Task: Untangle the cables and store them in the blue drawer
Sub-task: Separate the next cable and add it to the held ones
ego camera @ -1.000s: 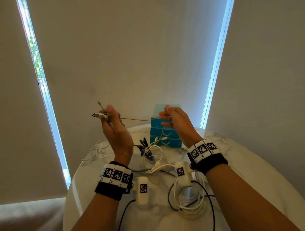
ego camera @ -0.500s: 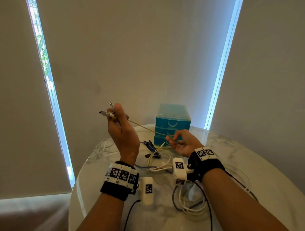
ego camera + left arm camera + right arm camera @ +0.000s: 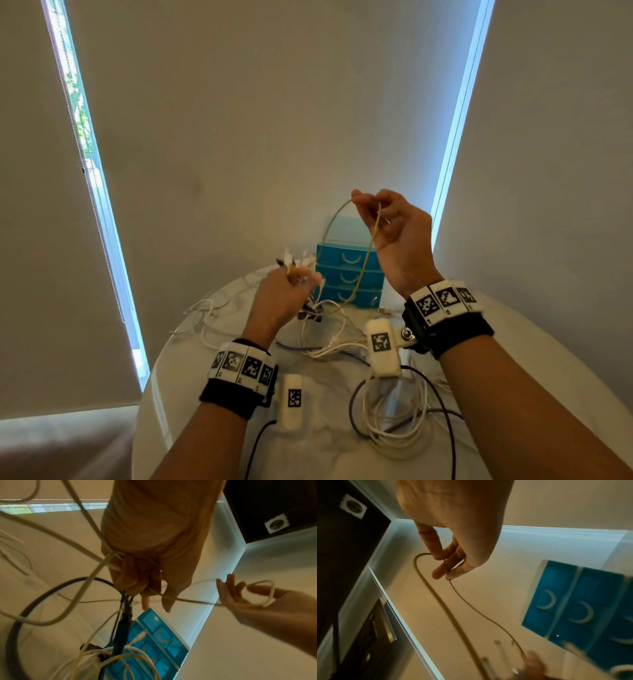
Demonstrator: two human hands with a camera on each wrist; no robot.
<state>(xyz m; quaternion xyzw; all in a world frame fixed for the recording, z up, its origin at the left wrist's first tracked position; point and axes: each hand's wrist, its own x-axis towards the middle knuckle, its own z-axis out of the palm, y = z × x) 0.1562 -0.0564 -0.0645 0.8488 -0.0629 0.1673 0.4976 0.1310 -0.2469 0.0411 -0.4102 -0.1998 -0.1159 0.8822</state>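
Head view: right hand [image 3: 399,236], raised at centre right, pinches a loop of the tan cable [image 3: 363,260]. Left hand [image 3: 286,294], lower at centre, grips a bunch of plugs and cords. The blue drawers [image 3: 349,275] stand shut behind, on the counter [image 3: 548,359].

Left wrist: left hand's fingers [image 3: 135,574] curl round several cords, drawers at bottom centre.

Right wrist: thumb and fingers [image 3: 440,569] pinch the cable loop, drawers at right.
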